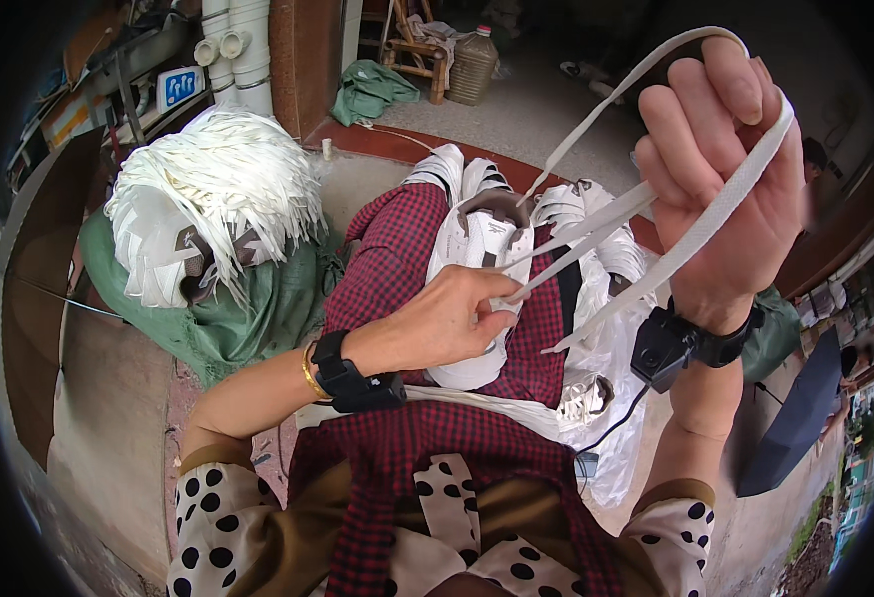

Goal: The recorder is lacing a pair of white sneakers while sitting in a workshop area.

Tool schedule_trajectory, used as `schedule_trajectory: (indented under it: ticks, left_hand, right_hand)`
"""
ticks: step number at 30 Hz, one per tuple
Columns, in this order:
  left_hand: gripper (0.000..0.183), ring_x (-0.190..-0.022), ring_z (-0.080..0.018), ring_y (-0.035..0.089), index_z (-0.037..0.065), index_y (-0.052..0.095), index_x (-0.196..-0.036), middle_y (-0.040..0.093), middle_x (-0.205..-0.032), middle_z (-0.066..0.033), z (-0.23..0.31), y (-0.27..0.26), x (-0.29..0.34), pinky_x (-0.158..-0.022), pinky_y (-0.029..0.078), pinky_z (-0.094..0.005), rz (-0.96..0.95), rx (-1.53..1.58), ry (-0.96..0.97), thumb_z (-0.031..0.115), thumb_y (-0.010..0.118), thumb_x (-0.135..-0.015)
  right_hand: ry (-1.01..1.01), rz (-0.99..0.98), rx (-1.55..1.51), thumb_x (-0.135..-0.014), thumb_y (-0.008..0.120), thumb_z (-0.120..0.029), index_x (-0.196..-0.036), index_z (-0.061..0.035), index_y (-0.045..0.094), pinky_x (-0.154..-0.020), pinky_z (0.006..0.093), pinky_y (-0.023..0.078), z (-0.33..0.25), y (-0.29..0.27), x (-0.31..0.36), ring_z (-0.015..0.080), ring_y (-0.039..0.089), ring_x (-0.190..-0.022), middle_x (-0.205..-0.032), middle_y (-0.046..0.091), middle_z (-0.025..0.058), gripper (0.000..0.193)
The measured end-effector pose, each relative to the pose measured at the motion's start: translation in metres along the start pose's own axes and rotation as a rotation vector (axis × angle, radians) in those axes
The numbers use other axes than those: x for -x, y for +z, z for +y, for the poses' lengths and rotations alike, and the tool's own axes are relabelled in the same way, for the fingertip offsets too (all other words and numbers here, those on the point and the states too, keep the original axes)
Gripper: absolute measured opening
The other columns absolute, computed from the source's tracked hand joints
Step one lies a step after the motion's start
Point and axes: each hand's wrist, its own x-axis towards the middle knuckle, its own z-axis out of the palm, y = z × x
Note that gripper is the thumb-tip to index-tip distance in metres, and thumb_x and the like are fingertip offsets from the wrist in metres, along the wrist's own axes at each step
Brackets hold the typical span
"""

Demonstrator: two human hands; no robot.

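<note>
A white sneaker with a grey-brown lining lies across my lap on a red and black checked cloth. Over its front part, my left hand is closed in a pinch on the flat white shoelace close to the shoe. The fingertips are partly hidden. Raised at the upper right, my right hand has curled fingers gripping the same lace. From there the lace loops back toward the shoe, and one tipped end hangs free beside the cloth. Both wrists wear black strapped devices.
At left, a heap of white laces and shoe parts tops a green sack. More white sneakers sit beyond my lap and in clear plastic at right. Farther off are a bamboo chair, a large jug and a dark umbrella.
</note>
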Motion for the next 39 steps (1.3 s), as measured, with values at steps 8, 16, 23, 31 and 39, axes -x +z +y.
schedule_trajectory:
  ticks: [8,16,23,31,39]
  left_hand:
    - [0.022,-0.058,-0.0076,0.052,0.002,0.061,-0.112,0.070,-0.092,-0.0098,-0.037,-0.113,0.065,-0.053,0.041,-0.0177,0.248,1.013,0.077,0.021,0.052,-0.104]
    - [0.033,-0.079,-0.0166,0.069,-0.004,0.060,-0.121,0.072,-0.101,-0.0131,-0.138,-0.145,0.107,-0.068,0.053,-0.0269,0.653,0.621,-0.752,0.019,0.062,-0.096]
    - [0.023,-0.087,-0.0223,0.066,0.000,0.063,-0.109,0.068,-0.097,-0.0115,-0.101,-0.076,0.067,-0.073,0.052,-0.0339,0.529,-0.234,-0.185,0.008,0.069,-0.088]
    - [0.030,-0.091,-0.0324,0.063,0.005,0.057,-0.106,0.056,-0.105,-0.0115,-0.060,-0.015,0.027,-0.077,0.052,-0.0405,0.127,-0.439,0.196,0.004,0.069,-0.079]
    - [0.006,-0.066,-0.0189,0.062,0.004,0.064,-0.092,0.058,-0.084,-0.0029,-0.041,-0.009,0.000,-0.053,0.046,-0.0356,0.008,-0.557,0.290,0.008,0.066,-0.088]
  right_hand:
    - [-0.072,0.455,-0.037,-0.100,0.038,-0.014,-0.085,-0.0080,0.044,-0.050,0.0218,0.030,-0.010,-0.094,0.063,0.0084,0.037,-0.061,-0.065,0.036,-0.0032,0.017]
    - [0.610,1.057,0.536,-0.099,0.048,-0.029,-0.101,-0.0004,0.062,-0.074,0.0337,0.052,0.057,-0.171,0.229,0.0243,0.070,-0.085,-0.091,0.071,0.0130,0.032]
    - [0.577,0.478,1.182,-0.085,0.064,-0.004,-0.107,-0.0010,0.065,-0.077,0.0407,0.054,0.100,-0.089,0.204,0.0295,0.066,-0.088,-0.099,0.068,0.0135,0.022]
    - [0.341,-0.107,1.342,-0.076,0.073,-0.012,-0.105,-0.0044,0.062,-0.101,0.0459,0.041,0.123,-0.015,0.122,0.0373,0.045,-0.120,-0.129,0.049,0.0168,0.032]
    - [0.468,-0.149,1.309,-0.075,0.076,-0.015,-0.099,-0.0063,0.065,-0.093,0.0483,0.037,0.137,-0.024,0.135,0.0365,0.037,-0.127,-0.135,0.043,0.0158,0.028]
